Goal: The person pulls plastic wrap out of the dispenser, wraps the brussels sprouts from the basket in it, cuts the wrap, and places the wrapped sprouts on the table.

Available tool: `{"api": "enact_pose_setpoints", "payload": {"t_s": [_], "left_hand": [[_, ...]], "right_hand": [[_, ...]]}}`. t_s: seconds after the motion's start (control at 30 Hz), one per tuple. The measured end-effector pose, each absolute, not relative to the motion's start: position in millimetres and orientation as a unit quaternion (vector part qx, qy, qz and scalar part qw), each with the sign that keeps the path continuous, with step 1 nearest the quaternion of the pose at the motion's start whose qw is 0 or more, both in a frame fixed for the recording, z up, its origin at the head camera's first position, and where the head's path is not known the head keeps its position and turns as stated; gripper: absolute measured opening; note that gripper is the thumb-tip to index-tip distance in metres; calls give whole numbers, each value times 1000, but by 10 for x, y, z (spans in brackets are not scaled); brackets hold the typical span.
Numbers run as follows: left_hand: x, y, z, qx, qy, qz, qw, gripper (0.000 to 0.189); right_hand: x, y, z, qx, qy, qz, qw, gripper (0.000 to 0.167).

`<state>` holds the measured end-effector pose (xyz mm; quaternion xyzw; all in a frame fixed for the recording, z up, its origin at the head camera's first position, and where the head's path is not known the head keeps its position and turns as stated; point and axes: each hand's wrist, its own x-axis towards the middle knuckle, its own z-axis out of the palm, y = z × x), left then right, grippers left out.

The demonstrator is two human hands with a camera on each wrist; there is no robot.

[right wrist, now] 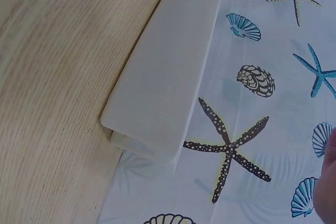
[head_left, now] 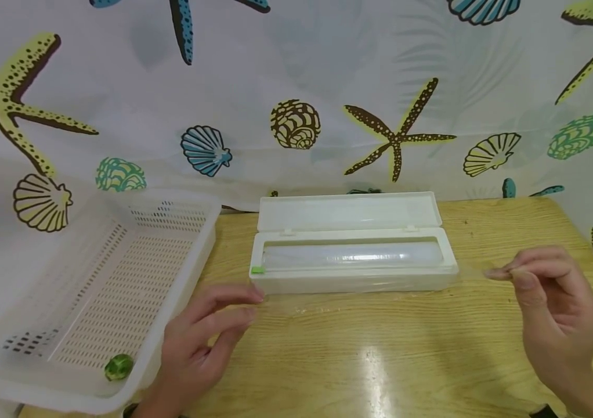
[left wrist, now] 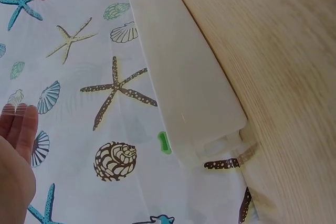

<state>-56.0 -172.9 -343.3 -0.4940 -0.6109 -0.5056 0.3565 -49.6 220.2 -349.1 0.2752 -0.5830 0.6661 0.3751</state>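
A white cling film dispenser (head_left: pixel 354 283) stands on the wooden table with its lid (head_left: pixel 349 212) raised. Inside lies a roll of cling film (head_left: pixel 354 254); a green slide cutter (head_left: pixel 257 270) sits at the left end. A thin clear sheet of film (head_left: pixel 317 309) reaches out in front of the box, its edges hard to see. My left hand (head_left: pixel 205 337) holds the sheet at its left side with the fingertips, close to the box's front left corner. To the right of the box, my right hand (head_left: pixel 557 313) pinches the film's other corner between thumb and fingers.
On the left is a white perforated basket (head_left: pixel 129 278) with one small green Brussels sprout (head_left: pixel 119 367) in its near corner. A cloth (head_left: pixel 328 75) printed with starfish and shells hangs behind the table (head_left: pixel 432 366).
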Motion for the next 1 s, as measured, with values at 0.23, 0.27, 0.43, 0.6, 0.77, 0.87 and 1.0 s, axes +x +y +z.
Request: {"api": "enact_pose_setpoints", "payload": {"t_s": [0.23, 0.27, 0.43, 0.6, 0.77, 0.87, 1.0], "left_hand": [[-523, -1720, -3491, -522, -606, -493, 342, 13], [-525, -1720, -3505, -527, -605, -488, 343, 13], [-511, -1733, -3571, -542, -622, -450, 343, 18], [-494, -1717, -3638, -563, -626, -433, 321, 18], [-474, -1723, -3743, -572, -653, -393, 303, 21], [-413, -1764, -3821, -557, -685, -379, 277, 25], [-331, -1838, -3903, -538, -719, -375, 231, 26]], "right_hand": [[-458, 2239, -3515, 284, -582, 669, 365, 16], [-454, 2240, -3517, 284, -583, 669, 364, 16], [-460, 2246, -3527, 292, -565, 685, 356, 15], [-467, 2259, -3547, 302, -560, 684, 357, 14], [-443, 2291, -3587, 309, -568, 675, 356, 15], [-417, 2299, -3607, 318, -567, 677, 346, 15], [-369, 2296, -3610, 330, -572, 676, 328, 15]]}}
